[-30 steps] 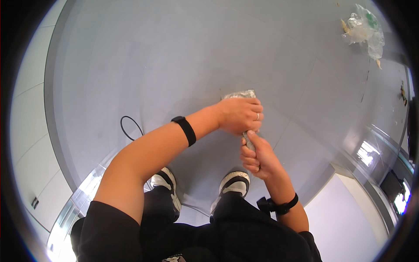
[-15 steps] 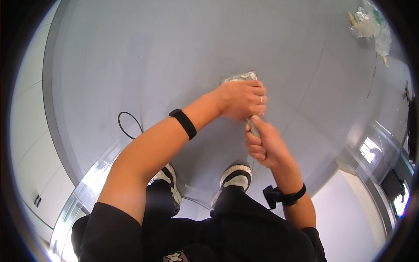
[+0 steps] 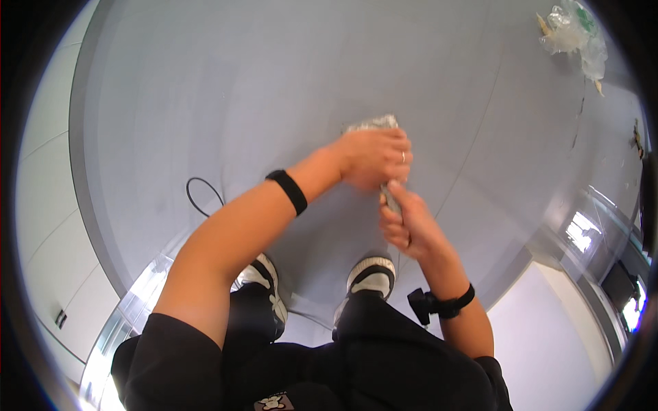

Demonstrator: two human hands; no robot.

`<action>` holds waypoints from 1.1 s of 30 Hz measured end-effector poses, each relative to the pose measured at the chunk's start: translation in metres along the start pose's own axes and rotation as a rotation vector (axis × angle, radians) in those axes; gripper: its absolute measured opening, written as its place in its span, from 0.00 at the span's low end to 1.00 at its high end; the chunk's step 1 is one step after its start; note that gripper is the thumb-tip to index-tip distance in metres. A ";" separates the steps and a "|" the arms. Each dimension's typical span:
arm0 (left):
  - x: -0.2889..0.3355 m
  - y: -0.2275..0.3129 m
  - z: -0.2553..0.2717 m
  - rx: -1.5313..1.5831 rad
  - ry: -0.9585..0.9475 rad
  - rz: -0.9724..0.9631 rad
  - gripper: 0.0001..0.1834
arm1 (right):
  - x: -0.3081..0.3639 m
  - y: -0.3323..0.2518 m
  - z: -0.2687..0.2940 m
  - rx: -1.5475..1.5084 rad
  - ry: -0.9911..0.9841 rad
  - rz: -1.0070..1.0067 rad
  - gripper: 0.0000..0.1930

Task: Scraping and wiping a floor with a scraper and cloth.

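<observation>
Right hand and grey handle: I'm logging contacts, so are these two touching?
Touching. The head view shows the right hand closed around the grey handle, part of which shows beside the thumb.

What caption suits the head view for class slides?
Left hand closed over a mottled tool, right hand gripping its handle.
</observation>
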State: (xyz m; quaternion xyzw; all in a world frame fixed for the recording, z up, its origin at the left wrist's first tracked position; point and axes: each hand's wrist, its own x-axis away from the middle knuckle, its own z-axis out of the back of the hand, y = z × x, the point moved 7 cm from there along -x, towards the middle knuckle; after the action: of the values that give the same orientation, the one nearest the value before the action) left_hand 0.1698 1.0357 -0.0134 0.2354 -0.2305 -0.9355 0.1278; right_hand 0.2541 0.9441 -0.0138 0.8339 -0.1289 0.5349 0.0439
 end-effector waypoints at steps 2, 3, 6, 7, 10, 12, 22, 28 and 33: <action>-0.002 -0.015 0.009 -0.019 -0.013 0.017 0.05 | -0.001 -0.006 -0.007 -0.013 -0.011 0.008 0.19; -0.002 -0.011 0.006 -0.024 -0.012 0.015 0.05 | -0.001 -0.002 -0.009 -0.029 -0.011 -0.002 0.19; 0.002 -0.003 0.000 0.024 -0.022 -0.025 0.06 | 0.003 0.008 -0.009 -0.088 -0.030 -0.075 0.18; 0.003 -0.008 0.001 0.011 -0.013 -0.015 0.06 | -0.001 0.003 -0.007 -0.057 -0.019 -0.049 0.18; -0.004 -0.013 0.010 -0.012 0.031 0.001 0.08 | 0.000 -0.005 -0.001 0.012 0.029 0.010 0.19; -0.003 -0.020 0.015 -0.075 0.058 -0.003 0.09 | -0.006 -0.021 -0.014 -0.001 -0.089 0.046 0.19; 0.003 -0.007 0.010 -0.004 0.055 -0.026 0.14 | -0.004 0.001 -0.010 -0.018 -0.025 0.012 0.19; -0.001 -0.010 0.012 0.027 0.060 -0.009 0.13 | -0.005 0.005 -0.002 -0.040 0.020 -0.027 0.19; 0.009 -0.001 0.000 0.018 -0.009 -0.052 0.11 | 0.003 0.015 -0.011 -0.032 -0.010 -0.008 0.18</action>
State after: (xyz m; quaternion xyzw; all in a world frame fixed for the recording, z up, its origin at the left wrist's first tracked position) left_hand 0.1620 1.0338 -0.0173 0.2383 -0.2331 -0.9375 0.1001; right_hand 0.2415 0.9318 -0.0075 0.8363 -0.1344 0.5283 0.0588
